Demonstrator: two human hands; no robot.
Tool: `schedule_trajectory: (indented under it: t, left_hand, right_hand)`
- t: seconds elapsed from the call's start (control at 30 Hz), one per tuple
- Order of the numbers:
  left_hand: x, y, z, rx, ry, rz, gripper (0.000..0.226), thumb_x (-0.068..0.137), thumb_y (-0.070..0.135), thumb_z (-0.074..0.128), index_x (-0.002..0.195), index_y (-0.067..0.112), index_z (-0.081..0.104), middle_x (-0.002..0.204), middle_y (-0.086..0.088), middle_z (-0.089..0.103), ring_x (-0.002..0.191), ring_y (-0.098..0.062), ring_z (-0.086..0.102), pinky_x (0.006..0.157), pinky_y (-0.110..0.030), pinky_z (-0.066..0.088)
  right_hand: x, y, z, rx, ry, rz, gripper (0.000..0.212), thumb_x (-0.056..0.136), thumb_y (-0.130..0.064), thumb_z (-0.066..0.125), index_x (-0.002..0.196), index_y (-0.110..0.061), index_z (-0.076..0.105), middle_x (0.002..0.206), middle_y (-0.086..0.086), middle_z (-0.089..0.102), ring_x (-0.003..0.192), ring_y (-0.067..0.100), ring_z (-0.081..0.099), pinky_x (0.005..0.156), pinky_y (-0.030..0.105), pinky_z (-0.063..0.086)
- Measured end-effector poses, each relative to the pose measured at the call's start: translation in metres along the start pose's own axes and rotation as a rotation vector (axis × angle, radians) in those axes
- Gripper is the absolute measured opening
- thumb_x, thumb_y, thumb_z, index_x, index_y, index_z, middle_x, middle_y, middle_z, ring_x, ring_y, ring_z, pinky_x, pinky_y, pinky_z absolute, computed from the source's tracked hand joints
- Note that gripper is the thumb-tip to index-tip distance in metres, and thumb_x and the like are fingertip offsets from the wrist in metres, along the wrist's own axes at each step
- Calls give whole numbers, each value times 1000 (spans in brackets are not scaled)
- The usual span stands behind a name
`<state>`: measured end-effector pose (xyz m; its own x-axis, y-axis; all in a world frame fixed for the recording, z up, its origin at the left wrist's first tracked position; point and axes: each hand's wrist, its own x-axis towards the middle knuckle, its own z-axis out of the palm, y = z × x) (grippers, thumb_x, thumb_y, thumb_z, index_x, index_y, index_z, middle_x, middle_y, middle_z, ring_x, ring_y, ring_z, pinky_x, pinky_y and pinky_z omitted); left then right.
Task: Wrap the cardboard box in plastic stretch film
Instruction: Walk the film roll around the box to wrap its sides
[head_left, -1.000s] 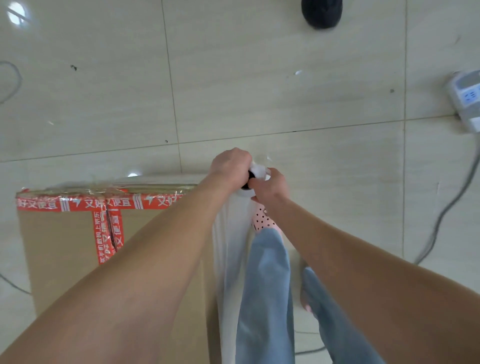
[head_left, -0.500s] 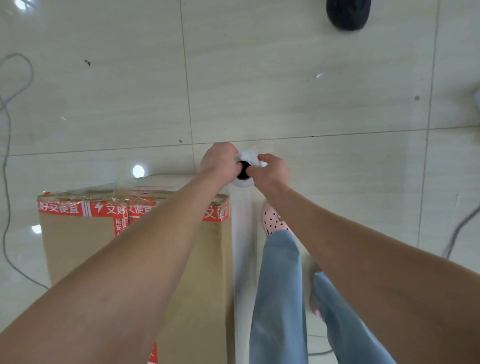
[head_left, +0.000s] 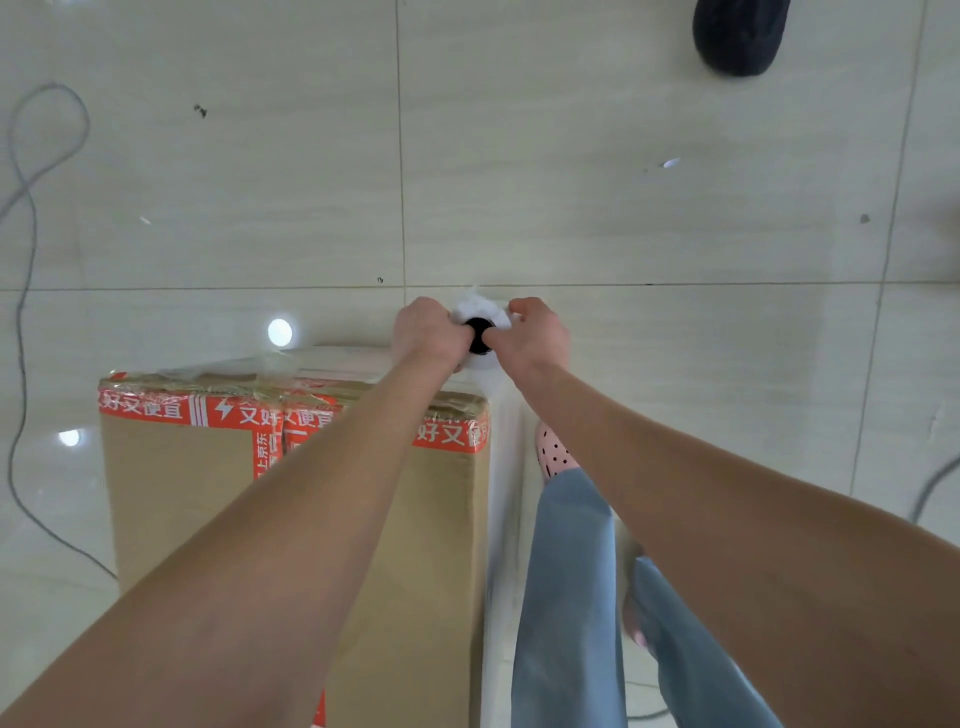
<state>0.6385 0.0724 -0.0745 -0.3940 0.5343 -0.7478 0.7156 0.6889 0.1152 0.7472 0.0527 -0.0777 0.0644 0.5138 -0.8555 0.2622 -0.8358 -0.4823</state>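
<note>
A tall brown cardboard box (head_left: 171, 499) with red printed tape along its top edge stands on the floor at the lower left, under my left forearm. Clear film clings to its far top edge. My left hand (head_left: 426, 330) and my right hand (head_left: 535, 338) both grip the top end of an upright stretch film roll (head_left: 480, 327), white with a black core hole, just past the box's far right corner. A white sheet of film (head_left: 501, 493) hangs down along the box's right side.
Glossy beige floor tiles (head_left: 623, 208) lie all around. A grey cable (head_left: 21, 312) loops at the left, another cable (head_left: 935, 483) at the right edge. A black object (head_left: 737, 34) sits at the top right. My jeans leg (head_left: 566, 597) and pink shoe (head_left: 553, 454) stand right of the box.
The view has shifted, so the box appears farther right and more of its top shows. Both hands kept hold of the roll near the box's far right corner.
</note>
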Motion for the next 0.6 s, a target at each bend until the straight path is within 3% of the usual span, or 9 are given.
schedule_trajectory:
  t: [0.07,0.13,0.2,0.3,0.37,0.5,0.6]
  left_hand:
    - [1,-4,-4,-77,-34,-53,15,79,18,63,69,6,61,61,-7,64,49,-20,63,47,-23,49]
    - [3,-5,-7,-35,-43,-23,18,79,23,64,72,7,60,65,-6,64,59,-23,66,54,-27,52]
    - [5,-2,-9,180,19,144,15,82,22,62,78,8,56,77,-5,61,74,-25,60,60,-30,46]
    - [7,4,-11,376,121,452,27,87,16,58,113,10,56,111,-8,55,92,-28,59,66,-33,44]
    - [8,10,-12,448,152,557,22,87,13,55,109,11,57,106,-8,55,88,-30,60,61,-32,41]
    - [9,18,-15,465,138,520,15,82,13,55,96,7,56,94,-10,58,82,-31,57,59,-32,39]
    - [16,15,-23,310,112,311,16,80,21,60,91,10,57,86,-6,58,78,-27,55,59,-29,40]
  right_hand:
    - [4,-9,2,-53,-7,-61,50,83,-13,60,132,-19,51,125,2,58,84,17,52,66,25,44]
    - [8,-18,2,-127,-16,-111,47,83,-11,59,129,-21,55,124,1,60,87,17,53,64,24,44]
    - [11,-25,0,-175,-24,-126,44,82,-10,59,125,-23,58,123,-1,60,91,18,56,62,24,45]
    - [13,-25,-2,-180,-14,-119,41,82,-9,58,122,-20,59,120,0,62,93,19,58,69,27,48]
    - [13,-23,-2,-185,6,-112,40,84,-10,57,123,-19,58,120,-1,62,88,16,55,69,25,44]
    - [14,-22,0,-252,58,-73,46,84,-16,60,129,-19,50,125,3,54,95,21,57,71,27,43]
    - [14,-24,6,-206,64,0,52,84,-17,62,133,-20,44,128,6,47,84,19,51,71,29,43]
